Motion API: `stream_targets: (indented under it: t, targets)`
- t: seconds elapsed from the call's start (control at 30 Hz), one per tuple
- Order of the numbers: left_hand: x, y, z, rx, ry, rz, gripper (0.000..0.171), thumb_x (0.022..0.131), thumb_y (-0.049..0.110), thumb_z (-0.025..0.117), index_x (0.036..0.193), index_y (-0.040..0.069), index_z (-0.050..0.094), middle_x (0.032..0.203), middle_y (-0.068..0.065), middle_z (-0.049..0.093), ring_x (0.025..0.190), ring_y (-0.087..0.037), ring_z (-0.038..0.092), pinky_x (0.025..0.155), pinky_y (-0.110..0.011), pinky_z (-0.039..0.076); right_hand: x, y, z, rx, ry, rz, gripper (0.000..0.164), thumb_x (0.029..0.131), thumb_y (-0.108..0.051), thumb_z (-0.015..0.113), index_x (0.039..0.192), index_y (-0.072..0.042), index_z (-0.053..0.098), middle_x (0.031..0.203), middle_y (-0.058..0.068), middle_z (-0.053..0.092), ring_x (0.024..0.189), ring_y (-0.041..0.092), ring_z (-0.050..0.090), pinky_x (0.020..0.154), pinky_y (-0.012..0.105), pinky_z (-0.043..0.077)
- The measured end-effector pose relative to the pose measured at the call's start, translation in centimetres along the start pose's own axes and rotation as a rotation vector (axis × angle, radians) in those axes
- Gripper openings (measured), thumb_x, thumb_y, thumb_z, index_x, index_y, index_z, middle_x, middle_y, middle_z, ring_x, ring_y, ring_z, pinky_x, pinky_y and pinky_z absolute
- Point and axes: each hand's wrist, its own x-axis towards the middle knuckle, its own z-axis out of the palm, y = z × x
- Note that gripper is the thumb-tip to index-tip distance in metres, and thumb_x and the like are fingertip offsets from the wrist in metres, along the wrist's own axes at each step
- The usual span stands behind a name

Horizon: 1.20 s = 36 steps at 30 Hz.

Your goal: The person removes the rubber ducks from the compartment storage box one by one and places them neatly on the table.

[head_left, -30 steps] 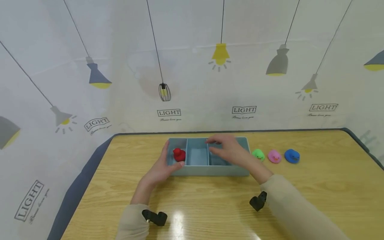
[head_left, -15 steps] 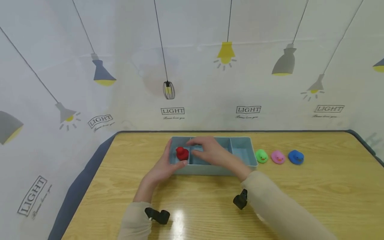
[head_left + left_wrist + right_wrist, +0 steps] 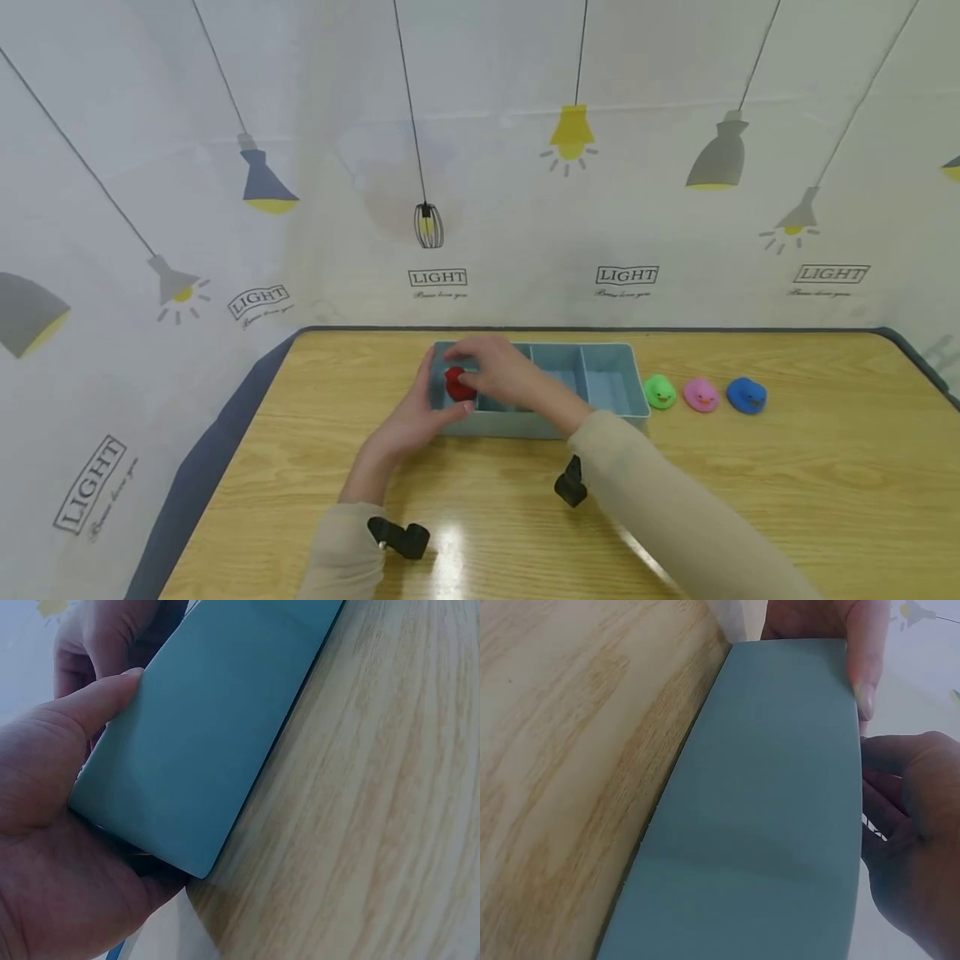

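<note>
A pale blue divided box [image 3: 540, 425] stands near the table's back edge, its compartments side by side. In the leftmost one sits a red rubber duck [image 3: 456, 386]. My left hand [image 3: 408, 423] grips the box's left end, thumb over the front rim and fingers along the outer side. Reaching over from the right, my right hand [image 3: 501, 373] has its thumb in front of the duck and its fingers spread past it toward the back wall; contact is unclear. Both wrist views show mostly the box's front wall [image 3: 202, 742], which hides the duck.
Right of the box, a green duck [image 3: 660, 392], a pink duck [image 3: 701, 395] and a blue duck [image 3: 747, 396] sit in a row on the wooden table [image 3: 787, 492]. A pale curtain [image 3: 510, 233] printed with lamps hangs behind the table.
My right hand has moved left across the box, from its right-hand compartments to over the red duck. The left hand keeps its grip. The view has shifted slightly.
</note>
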Motion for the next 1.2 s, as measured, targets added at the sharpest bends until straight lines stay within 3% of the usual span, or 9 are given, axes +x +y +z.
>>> stream_targets:
  t: [0.5,0.77,1.03,1.2]
  targets:
    - [0.1,0.2,0.4,-0.026,-0.021,-0.002,0.107,0.096,0.038,0.073,0.166,0.020,-0.005,0.170,-0.017,0.004,0.155,-0.039,0.008,0.120,-0.060,0.018,0.7,1.4,1.4,-0.016,-0.051,0.066,0.034,0.095,-0.009,0.074,0.129,-0.007,0.071,0.113,0.005,0.074,0.098,0.017,0.066,0.084,0.034,0.055]
    - [-0.1,0.2,0.2,-0.013,-0.016,0.000,0.106,0.097,0.037,0.072,0.166,0.019,-0.006,0.171,-0.016,0.004,0.155,-0.038,0.008,0.121,-0.060,0.018,1.3,1.3,1.5,-0.097,-0.088,0.040,0.033,0.096,-0.012,0.073,0.130,-0.011,0.072,0.114,0.004,0.074,0.101,0.019,0.067,0.088,0.037,0.055]
    - [0.0,0.1,0.0,-0.031,-0.022,-0.004,0.107,0.097,0.037,0.072,0.165,0.020,-0.008,0.170,-0.017,0.002,0.155,-0.038,0.007,0.121,-0.059,0.017,2.2,1.1,1.6,-0.127,-0.114,0.110,0.034,0.095,-0.013,0.074,0.129,-0.012,0.072,0.115,0.003,0.074,0.102,0.017,0.065,0.088,0.034,0.055]
    - [0.0,0.1,-0.1,-0.030,-0.024,-0.008,0.107,0.097,0.036,0.072,0.165,0.020,-0.009,0.170,-0.018,0.001,0.155,-0.039,0.007,0.121,-0.059,0.016,2.3,0.8,1.6,-0.154,-0.136,0.105,0.029,0.095,-0.013,0.074,0.124,-0.011,0.075,0.110,0.003,0.074,0.096,0.016,0.065,0.083,0.032,0.055]
